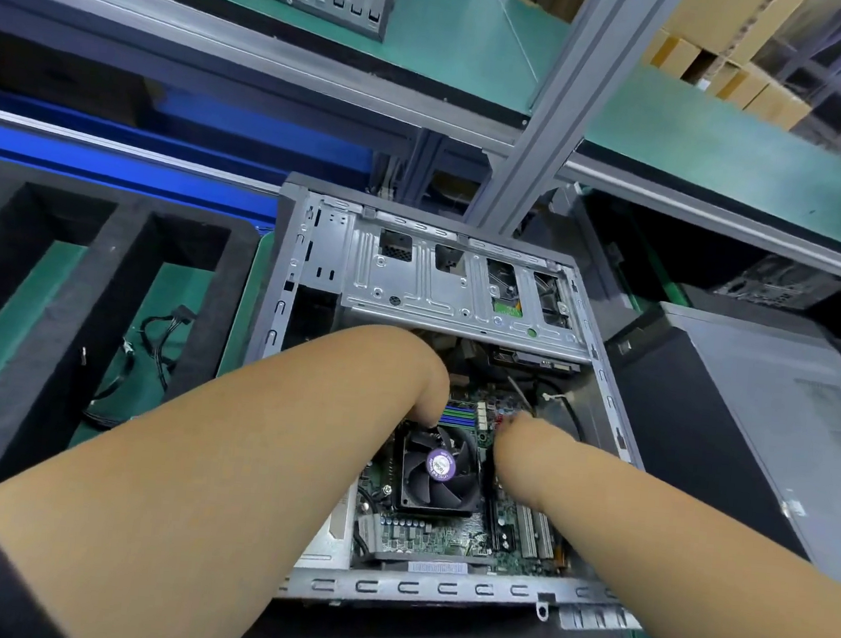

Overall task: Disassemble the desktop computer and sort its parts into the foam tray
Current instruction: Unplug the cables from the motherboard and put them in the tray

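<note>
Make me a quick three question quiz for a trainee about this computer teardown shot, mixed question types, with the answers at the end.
1. True or false: the CPU fan is already in the foam tray.
2. What lies in the tray compartment nearest the computer case? A) black cables B) a hard drive C) screws
3. Where do the left hand and right hand reach?

Key: 1. False, it sits on the motherboard. 2. A, the black cables. 3. Inside the open case, above the fan.
</note>
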The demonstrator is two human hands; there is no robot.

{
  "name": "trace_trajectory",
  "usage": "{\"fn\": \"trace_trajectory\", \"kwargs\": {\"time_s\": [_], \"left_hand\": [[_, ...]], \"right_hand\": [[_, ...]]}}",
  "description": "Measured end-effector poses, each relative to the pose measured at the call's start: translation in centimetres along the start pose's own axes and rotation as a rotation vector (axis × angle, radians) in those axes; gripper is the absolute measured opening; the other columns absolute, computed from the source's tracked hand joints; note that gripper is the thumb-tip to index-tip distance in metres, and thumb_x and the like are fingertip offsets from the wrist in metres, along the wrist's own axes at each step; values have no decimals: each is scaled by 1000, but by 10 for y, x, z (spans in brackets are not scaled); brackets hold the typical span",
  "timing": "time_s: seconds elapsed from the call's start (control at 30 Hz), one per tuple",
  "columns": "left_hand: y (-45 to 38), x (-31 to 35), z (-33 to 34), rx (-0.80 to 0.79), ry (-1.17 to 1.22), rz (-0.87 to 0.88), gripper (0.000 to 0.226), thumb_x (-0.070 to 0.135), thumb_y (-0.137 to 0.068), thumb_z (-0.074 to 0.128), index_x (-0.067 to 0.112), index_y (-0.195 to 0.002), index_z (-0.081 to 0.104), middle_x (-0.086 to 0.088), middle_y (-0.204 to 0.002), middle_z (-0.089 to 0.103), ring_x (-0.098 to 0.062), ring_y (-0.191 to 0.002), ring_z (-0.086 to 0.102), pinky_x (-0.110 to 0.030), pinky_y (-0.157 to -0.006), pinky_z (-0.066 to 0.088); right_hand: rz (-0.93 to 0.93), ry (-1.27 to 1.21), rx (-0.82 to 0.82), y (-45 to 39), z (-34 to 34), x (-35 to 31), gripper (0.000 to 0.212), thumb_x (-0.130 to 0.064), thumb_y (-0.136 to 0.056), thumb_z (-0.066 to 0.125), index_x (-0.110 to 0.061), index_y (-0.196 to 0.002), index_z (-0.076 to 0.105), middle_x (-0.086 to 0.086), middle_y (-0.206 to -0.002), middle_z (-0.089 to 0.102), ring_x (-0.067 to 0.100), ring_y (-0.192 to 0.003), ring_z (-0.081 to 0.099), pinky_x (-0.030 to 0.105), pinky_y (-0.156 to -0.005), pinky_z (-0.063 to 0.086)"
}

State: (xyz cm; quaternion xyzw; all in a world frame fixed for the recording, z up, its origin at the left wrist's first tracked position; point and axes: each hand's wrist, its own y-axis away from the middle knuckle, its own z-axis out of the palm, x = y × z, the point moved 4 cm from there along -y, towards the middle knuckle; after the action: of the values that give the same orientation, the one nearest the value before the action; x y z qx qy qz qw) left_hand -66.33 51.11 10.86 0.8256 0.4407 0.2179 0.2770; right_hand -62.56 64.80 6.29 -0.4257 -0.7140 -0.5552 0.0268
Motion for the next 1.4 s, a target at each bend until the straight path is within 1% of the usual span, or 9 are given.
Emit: {"fn": "trace_trajectory", "kwargs": {"time_s": [0.2, 0.3, 0.37, 0.4, 0.47, 0.53, 0.73, 1.03, 1.4], "left_hand": [[-1, 1, 0, 10, 17, 1, 42, 33, -98, 47, 8, -131, 54, -7, -105, 50, -25, -95, 51, -37, -85, 45], [-1, 0, 0, 3, 21, 7, 40, 32, -98, 48, 6, -127, 56, -7, -103, 51, -25, -96, 51, -38, -92, 46], [-1, -2, 0, 8, 18, 10, 38, 33, -98, 48, 6, -123, 59, -6, -101, 51, -26, -92, 50, -38, -90, 46], [-1, -2, 0, 10, 26, 8, 36, 33, -98, 48, 7, -120, 60, -6, -100, 52, -26, -90, 50, -37, -87, 46], [-1, -4, 0, 10, 37, 4, 29, 33, -98, 49, 9, -109, 62, -6, -97, 54, -26, -86, 51, -36, -83, 46], [-3, -4, 0, 12, 36, 6, 23, 32, -98, 49, 11, -98, 58, -6, -94, 54, -26, -85, 51, -35, -83, 46], [-6, -3, 0, 22, 22, 4, 23, 32, -98, 49, 11, -92, 55, -3, -77, 51, -26, -83, 51, -36, -85, 47], [-5, -1, 5, -33, 57, -9, 48, 44, -97, 48, 10, -130, 55, -11, -124, 56, -28, -115, 54, -35, -85, 41], [-2, 1, 2, 9, -18, -10, 46, 44, -97, 50, 8, -125, 58, -9, -123, 60, -25, -95, 52, -32, -80, 40]], "right_hand": [[70, 182, -113, -31, -4, 19, 42, -16, -99, 44, -16, -142, 44, 6, -147, 44, 29, -133, 40, 39, -106, 38], [37, 188, -3, -47, -4, 10, 61, 20, -87, 7, 13, -146, 21, 9, -151, 36, 20, -138, 38, 3, -65, 41], [3, 253, -30, -46, -4, 2, 43, -2, -100, 30, 2, -143, 37, 7, -147, 42, 19, -134, 43, 5, -52, 32], [-121, 444, -67, -41, -2, -5, 40, -15, -103, 36, -9, -142, 42, 6, -146, 44, 20, -134, 42, 1, -66, 31], [-134, 525, -148, -40, -9, -1, 42, -23, -101, 44, -18, -142, 42, 4, -148, 41, 23, -136, 39, 20, -98, 37], [-68, 512, -120, -38, -9, 5, 43, -27, -98, 48, -21, -141, 44, 5, -147, 41, 25, -133, 40, 34, -98, 38], [239, -143, 311, -24, -7, 8, 48, 4, -87, 50, 0, -134, 44, 18, -131, 39, 29, -104, 54, 37, -66, 47], [247, 33, 220, -39, -1, 21, 27, -2, -89, 53, -12, -110, 66, 7, -117, 64, 27, -107, 58, 33, -71, 45], [213, 227, 154, -54, 7, 16, 33, -6, -92, 46, -10, -121, 61, 12, -122, 60, 32, -106, 60, 35, -86, 53]]}}
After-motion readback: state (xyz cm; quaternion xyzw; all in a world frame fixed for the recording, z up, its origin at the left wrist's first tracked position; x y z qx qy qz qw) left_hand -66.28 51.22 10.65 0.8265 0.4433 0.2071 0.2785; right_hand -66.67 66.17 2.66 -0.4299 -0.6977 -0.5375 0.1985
